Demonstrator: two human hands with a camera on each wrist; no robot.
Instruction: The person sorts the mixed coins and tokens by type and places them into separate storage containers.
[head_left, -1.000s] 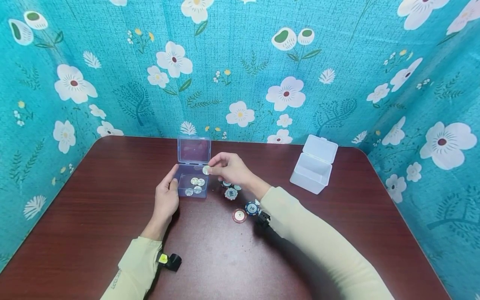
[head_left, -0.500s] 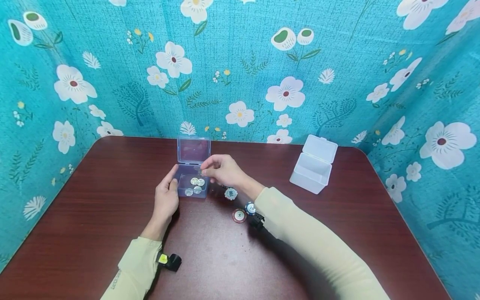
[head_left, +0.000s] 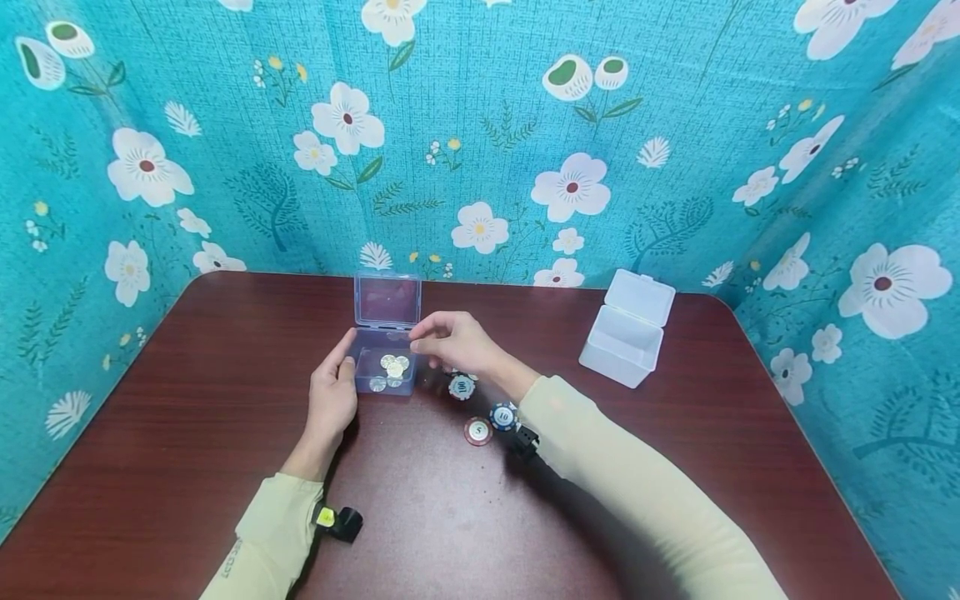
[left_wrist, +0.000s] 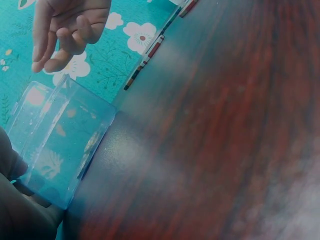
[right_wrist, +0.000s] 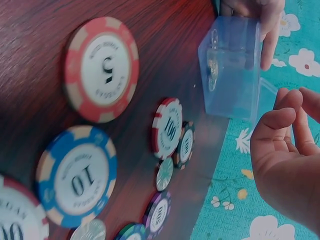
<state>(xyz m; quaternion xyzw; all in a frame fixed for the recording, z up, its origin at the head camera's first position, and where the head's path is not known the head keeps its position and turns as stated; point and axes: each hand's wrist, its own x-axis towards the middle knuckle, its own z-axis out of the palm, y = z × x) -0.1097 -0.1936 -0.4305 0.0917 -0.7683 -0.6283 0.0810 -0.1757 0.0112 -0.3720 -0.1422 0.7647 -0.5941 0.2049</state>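
Observation:
My left hand (head_left: 333, 396) grips the left side of a clear bluish plastic box (head_left: 363, 383), thumb at its rim. The box stands with its lid raised at the back, and several silver coins (head_left: 395, 369) lie inside, some overlapping. Just above the box's right edge is my right hand (head_left: 459, 343), its fingers loosely bent and nothing between them. In the right wrist view its thumb and fingertips stand apart from the box. Poker chips lie near that arm: a red 5 chip (right_wrist: 102, 70), a blue 10 chip (right_wrist: 77, 177) and a red-and-white 100 chip (right_wrist: 167, 127).
A white plastic box (head_left: 622, 346) with its lid up stands at the right rear of the brown table (head_left: 225, 375). Loose silver coins (right_wrist: 165, 174) lie among the chips. A teal flowered curtain (head_left: 480, 167) hangs behind the table.
My right hand moved left over the box, let go of a coin, and drew back slightly right. That coin now lies on the others. My left hand has stayed on the box.

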